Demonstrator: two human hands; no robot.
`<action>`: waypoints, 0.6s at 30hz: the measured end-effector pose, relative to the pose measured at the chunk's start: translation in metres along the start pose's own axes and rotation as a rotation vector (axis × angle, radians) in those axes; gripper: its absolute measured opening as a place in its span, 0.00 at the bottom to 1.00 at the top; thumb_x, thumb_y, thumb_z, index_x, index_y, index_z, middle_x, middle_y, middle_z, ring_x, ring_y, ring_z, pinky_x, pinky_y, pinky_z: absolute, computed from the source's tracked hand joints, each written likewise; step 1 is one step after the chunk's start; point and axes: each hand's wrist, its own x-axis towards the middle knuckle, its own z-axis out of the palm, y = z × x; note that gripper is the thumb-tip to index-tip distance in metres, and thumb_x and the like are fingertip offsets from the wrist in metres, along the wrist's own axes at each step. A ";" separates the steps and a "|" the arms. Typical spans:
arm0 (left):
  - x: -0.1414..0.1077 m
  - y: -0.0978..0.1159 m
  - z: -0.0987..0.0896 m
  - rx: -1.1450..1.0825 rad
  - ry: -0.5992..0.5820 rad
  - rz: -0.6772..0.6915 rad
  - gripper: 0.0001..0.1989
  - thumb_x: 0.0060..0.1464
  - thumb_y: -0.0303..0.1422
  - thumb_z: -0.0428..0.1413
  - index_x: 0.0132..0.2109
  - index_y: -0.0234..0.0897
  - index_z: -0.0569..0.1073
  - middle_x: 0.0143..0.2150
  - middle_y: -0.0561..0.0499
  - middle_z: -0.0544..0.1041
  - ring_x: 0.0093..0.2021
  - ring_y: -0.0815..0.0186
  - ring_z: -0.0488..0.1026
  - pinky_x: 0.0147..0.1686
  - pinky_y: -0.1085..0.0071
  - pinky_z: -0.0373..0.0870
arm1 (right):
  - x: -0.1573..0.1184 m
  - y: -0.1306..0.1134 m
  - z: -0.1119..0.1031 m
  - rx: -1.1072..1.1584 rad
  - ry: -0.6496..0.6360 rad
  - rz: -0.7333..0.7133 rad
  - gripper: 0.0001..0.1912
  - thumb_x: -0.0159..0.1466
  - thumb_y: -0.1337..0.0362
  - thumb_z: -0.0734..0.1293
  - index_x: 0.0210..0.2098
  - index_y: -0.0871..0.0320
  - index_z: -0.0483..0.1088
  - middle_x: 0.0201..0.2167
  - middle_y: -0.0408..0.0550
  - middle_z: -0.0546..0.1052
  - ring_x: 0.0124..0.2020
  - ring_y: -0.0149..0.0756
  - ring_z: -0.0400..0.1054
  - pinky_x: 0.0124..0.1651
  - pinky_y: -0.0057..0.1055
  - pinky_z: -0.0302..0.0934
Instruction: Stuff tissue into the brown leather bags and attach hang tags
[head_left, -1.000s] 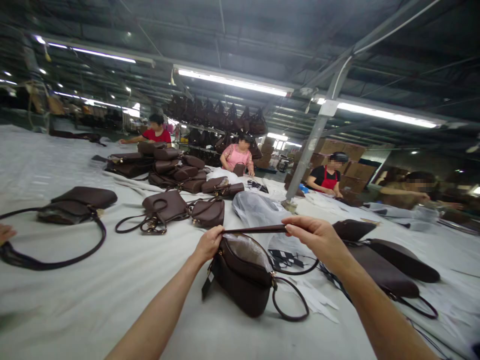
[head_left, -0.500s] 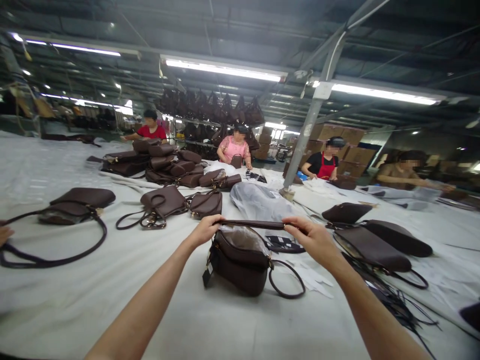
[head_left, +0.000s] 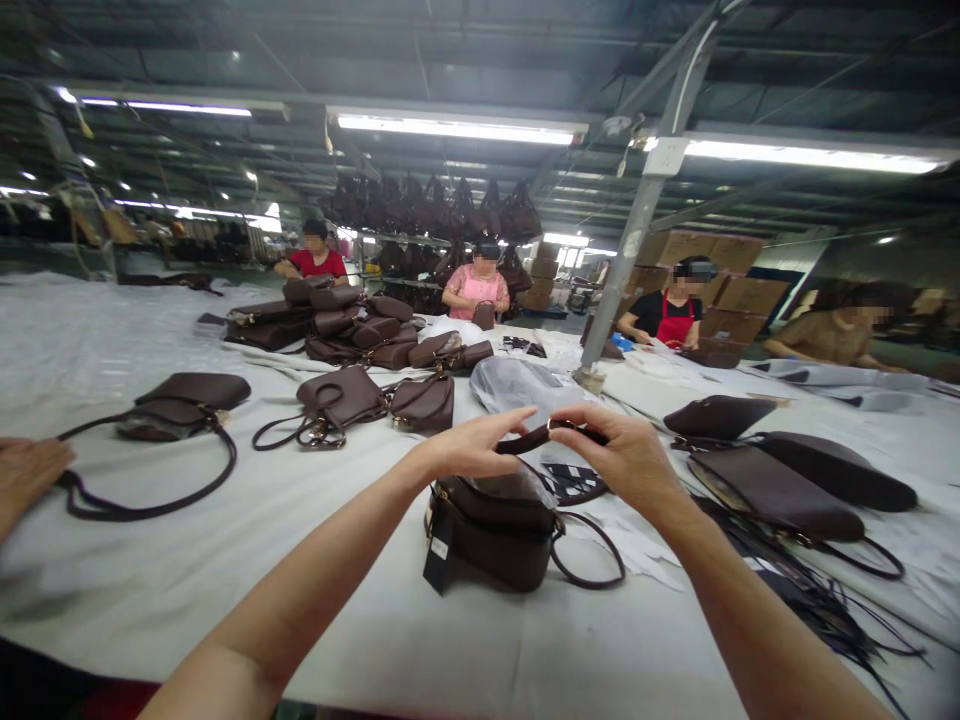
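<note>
A dark brown handbag (head_left: 495,535) stands upright on the white-covered table, clear plastic in its open top and a black tag (head_left: 439,550) hanging at its left side. Above it, my right hand (head_left: 611,440) pinches a brown strap (head_left: 536,438) near a small metal fitting. My left hand (head_left: 480,440) is at the strap's left end, thumb beneath and fingers above, closed round it. A looped strap (head_left: 589,550) lies against the bag's right side.
Brown bags (head_left: 360,325) are piled behind, with more bags (head_left: 772,490) and black cords (head_left: 832,600) at the right. Another person's hand (head_left: 30,475) touches a bag strap at the far left. A metal post (head_left: 622,260) rises beyond clear plastic (head_left: 517,385). Several people work across the table.
My left hand has moved right along the strap, close to my right hand. The strap, stretched straight before, is now bent. The other person's hand at the left reaches further into view.
</note>
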 end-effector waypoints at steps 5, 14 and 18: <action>0.044 0.014 0.008 -0.520 0.205 -0.115 0.04 0.50 0.28 0.59 0.30 0.34 0.73 0.22 0.57 0.68 0.22 0.73 0.62 0.23 0.78 0.57 | -0.009 0.025 -0.014 0.000 0.023 0.034 0.19 0.64 0.54 0.62 0.47 0.57 0.74 0.35 0.49 0.81 0.36 0.40 0.75 0.40 0.33 0.68; 0.029 -0.029 -0.043 -1.193 0.778 -0.207 0.18 0.68 0.40 0.35 0.38 0.37 0.64 0.33 0.47 0.76 0.29 0.67 0.74 0.33 0.69 0.71 | -0.049 0.053 0.034 -0.595 -0.056 -0.162 0.19 0.69 0.63 0.55 0.56 0.54 0.68 0.38 0.50 0.78 0.29 0.40 0.75 0.26 0.32 0.63; 0.026 -0.029 -0.051 -1.233 0.749 -0.244 0.23 0.68 0.42 0.32 0.32 0.36 0.63 0.25 0.52 0.70 0.18 0.73 0.64 0.23 0.75 0.65 | -0.036 0.012 0.058 -0.671 -0.258 -0.286 0.13 0.68 0.68 0.59 0.47 0.51 0.72 0.32 0.44 0.77 0.25 0.37 0.74 0.22 0.30 0.54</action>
